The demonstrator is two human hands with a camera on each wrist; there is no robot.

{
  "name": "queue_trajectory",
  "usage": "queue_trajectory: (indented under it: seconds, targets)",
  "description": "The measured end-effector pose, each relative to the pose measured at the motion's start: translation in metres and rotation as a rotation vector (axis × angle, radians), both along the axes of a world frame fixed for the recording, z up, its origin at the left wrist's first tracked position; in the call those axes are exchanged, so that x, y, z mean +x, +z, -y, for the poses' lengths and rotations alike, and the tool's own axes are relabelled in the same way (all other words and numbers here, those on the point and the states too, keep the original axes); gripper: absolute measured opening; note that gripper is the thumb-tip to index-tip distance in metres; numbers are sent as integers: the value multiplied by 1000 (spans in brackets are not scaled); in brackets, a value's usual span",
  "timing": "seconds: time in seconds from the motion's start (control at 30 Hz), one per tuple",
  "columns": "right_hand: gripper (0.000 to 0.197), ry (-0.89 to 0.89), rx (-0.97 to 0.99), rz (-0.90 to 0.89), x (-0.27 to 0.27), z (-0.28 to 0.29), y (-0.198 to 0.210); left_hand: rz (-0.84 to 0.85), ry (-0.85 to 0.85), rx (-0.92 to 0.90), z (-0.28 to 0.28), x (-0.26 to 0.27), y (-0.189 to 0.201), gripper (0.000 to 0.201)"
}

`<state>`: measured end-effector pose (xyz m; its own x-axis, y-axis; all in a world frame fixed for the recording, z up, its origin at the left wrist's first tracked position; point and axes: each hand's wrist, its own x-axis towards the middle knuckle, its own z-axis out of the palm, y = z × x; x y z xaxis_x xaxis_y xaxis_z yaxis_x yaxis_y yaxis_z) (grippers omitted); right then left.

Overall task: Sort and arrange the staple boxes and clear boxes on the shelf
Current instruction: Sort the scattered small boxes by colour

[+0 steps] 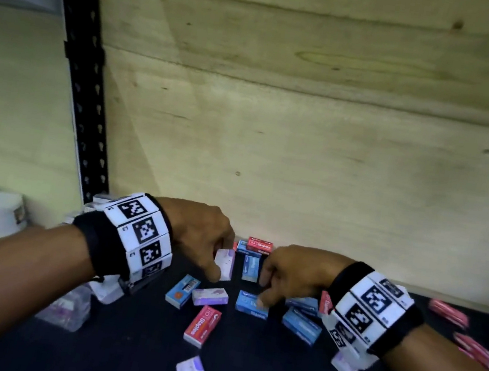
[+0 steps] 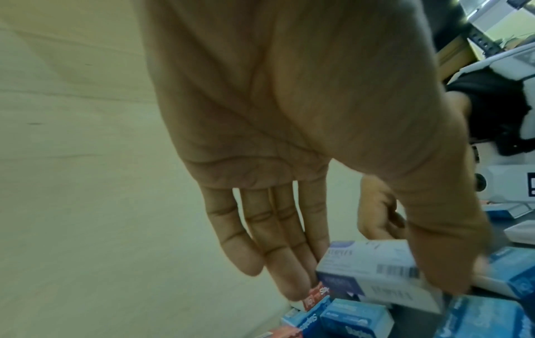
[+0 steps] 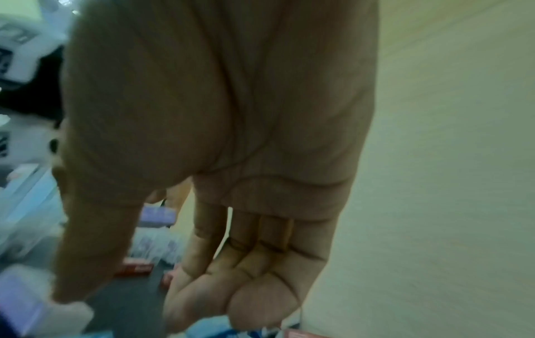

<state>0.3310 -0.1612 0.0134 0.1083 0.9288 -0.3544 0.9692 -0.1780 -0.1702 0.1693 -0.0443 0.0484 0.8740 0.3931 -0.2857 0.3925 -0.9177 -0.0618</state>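
Small staple boxes lie scattered on the dark shelf [image 1: 136, 343]. My left hand [image 1: 222, 259] pinches a white and lavender staple box [image 1: 225, 262] between thumb and fingers, lifted just above the others; the left wrist view shows the same box [image 2: 373, 267] in my left hand [image 2: 376, 277]. My right hand [image 1: 264, 290] hangs beside it with fingers pointing down, its thumb touching a flat blue box [image 1: 251, 305]. Another blue box [image 1: 251, 268] lies between the hands. In the right wrist view the right hand [image 3: 136, 306] holds nothing. A clear box [image 1: 69, 308] sits under my left forearm.
A red box [image 1: 260, 245] sits against the wooden back panel [image 1: 307, 131]. A lavender box [image 1: 209, 296], a red box [image 1: 202, 325] and a blue box [image 1: 301, 325] lie in front. Pink boxes [image 1: 477, 350] lie at the right. White jars [image 1: 0, 214] stand left of the black upright [image 1: 85, 100].
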Motion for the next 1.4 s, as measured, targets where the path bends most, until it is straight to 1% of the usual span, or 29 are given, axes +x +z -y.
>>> queue_trajectory:
  seconds: [0.07, 0.17, 0.27, 0.4, 0.43, 0.5, 0.57, 0.63, 0.73, 0.87, 1.0, 1.13, 1.23, 1.33, 1.4]
  targets:
    - [31, -9, 104, -108, 4, 2, 6, 46, -8, 20, 3, 0, 0, 54]
    - [37, -59, 219, -266, 4, 2, 11, 122, -19, 45, 6, 4, -3, 56]
    - [40, -106, 249, -304, 3, 2, 9, 179, -3, 12, 8, 10, -8, 56]
    - [32, -154, 236, -354, 9, 0, 4, 249, 14, -18, 11, 16, -14, 62]
    - [29, -161, 227, -347, 11, 0, 4, 231, 20, -20, 11, 17, -16, 66]
    - [27, -173, 219, -325, 18, 2, 3, 121, 60, -30, 9, 17, -20, 71]
    - [27, -187, 212, -307, 24, 6, 3, -9, 99, -63, 6, 15, -25, 67]
    - [27, -189, 203, -271, 30, 10, 4, -98, 109, -95, 3, 13, -32, 58]
    - [31, -195, 201, -224, 38, 16, 4, -139, 105, -145, 4, 14, -40, 46]
    - [27, -210, 183, -194, 45, 25, 7, -174, 112, -184, 7, 19, -41, 36]
    - [27, -235, 165, -187, 60, 45, 14, -161, 87, -211, 8, 22, -39, 27]
    - [22, -276, 137, -191, 83, 77, 22, -59, 27, -178, 21, 36, -25, 25]
    - [21, -351, 99, -180, 107, 114, 27, -4, -70, -152, 44, 65, -17, 31]
    - [21, -457, 53, -146, 130, 155, 32, 36, -173, -205, 78, 98, -15, 33]
    - [18, -546, 4, -85, 144, 184, 33, 52, -243, -223, 106, 121, -17, 34]
